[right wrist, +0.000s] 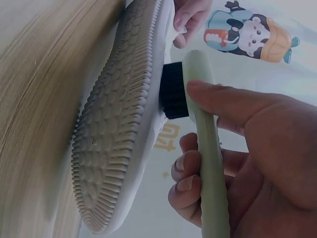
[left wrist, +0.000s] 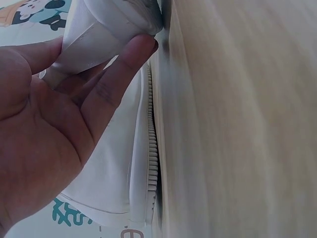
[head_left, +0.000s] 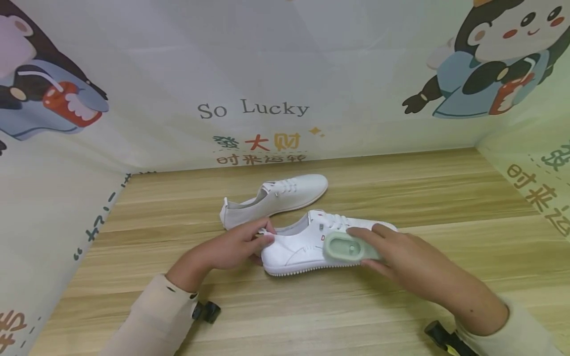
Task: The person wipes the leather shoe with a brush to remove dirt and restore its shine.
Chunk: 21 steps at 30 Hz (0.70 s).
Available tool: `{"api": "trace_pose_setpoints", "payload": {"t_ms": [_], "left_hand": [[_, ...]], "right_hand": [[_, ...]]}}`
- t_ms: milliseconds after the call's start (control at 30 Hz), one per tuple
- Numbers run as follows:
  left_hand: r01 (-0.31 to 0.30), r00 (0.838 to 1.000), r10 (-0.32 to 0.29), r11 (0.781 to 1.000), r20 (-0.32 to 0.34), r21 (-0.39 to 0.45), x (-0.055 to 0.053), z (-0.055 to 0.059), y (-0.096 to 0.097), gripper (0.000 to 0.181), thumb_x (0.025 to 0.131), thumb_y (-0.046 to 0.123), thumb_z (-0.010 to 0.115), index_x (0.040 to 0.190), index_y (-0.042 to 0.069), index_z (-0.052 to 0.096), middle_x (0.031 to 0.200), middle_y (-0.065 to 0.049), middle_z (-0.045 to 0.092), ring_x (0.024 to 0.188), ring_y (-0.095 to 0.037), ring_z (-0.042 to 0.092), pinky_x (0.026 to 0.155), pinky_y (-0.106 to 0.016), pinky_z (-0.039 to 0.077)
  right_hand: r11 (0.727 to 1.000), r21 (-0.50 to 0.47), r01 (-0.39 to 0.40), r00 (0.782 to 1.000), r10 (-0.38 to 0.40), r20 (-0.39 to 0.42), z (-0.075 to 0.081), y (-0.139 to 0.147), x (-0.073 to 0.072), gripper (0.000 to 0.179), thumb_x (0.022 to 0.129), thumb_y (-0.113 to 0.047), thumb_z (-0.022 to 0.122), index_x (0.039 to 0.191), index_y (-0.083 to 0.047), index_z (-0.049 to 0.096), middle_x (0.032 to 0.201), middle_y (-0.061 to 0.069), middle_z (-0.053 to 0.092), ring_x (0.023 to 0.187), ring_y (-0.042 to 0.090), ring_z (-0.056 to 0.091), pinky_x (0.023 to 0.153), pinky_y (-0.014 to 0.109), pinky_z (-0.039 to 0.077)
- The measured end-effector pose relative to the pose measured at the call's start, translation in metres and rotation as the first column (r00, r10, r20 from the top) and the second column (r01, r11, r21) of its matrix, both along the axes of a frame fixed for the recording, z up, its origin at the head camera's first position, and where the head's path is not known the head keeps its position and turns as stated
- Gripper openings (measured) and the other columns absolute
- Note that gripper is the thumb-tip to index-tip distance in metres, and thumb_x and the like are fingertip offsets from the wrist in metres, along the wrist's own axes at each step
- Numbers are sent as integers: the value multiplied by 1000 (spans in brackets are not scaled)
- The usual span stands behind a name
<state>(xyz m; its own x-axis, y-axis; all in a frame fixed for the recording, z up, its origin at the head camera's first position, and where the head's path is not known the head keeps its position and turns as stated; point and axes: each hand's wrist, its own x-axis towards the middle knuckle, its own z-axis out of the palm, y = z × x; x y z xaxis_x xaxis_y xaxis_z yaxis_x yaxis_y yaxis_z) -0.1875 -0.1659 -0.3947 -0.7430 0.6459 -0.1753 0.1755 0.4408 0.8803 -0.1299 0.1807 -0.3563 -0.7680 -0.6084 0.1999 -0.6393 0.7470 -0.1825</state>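
Note:
A white lace-up shoe (head_left: 289, 254) is tipped on the wood-grain surface, its textured sole (right wrist: 111, 124) visible in the right wrist view. My left hand (head_left: 238, 244) pinches it at the heel, thumb at the collar; the left wrist view has the fingers around the heel (left wrist: 106, 34). My right hand (head_left: 411, 257) grips a pale green brush (head_left: 345, 247), thumb along its back. Its dark bristles (right wrist: 173, 91) meet the shoe's side just above the sole. The second white shoe (head_left: 294, 193) lies behind, toe to the right.
The wood-grain surface (head_left: 311, 316) extends around both shoes. A pale printed cloth (head_left: 356, 84) with cartoon figures and lettering rises at the back and both sides. Each wrist wears a dark camera mount, the left one (head_left: 207, 311) close over the surface.

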Motion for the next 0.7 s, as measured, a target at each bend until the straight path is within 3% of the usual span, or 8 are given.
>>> {"api": "trace_pose_setpoints", "payload": {"t_ms": [333,700], "left_hand": [[6,1000,-6,1000,2,12,1,2,1,14,107,17,45,108,3,47,99,-9,56,93,-14,61,82,-36,59],[-2,1000,2,1000,6,6,1,2,0,14,107,17,46,108,3,47,99,-9,56,93,-15,61,82,-37,59]], "right_hand": [[999,2,-44,998,44,41,0,0,2,51,91,-25,74,139,-21,55,106,2,64,75,7,56,62,29,51],[999,-23,22,1000,-22,10,-1,-1,0,52,91,-25,74,139,-15,54,106,7,65,75,10,58,64,31,52]]}}
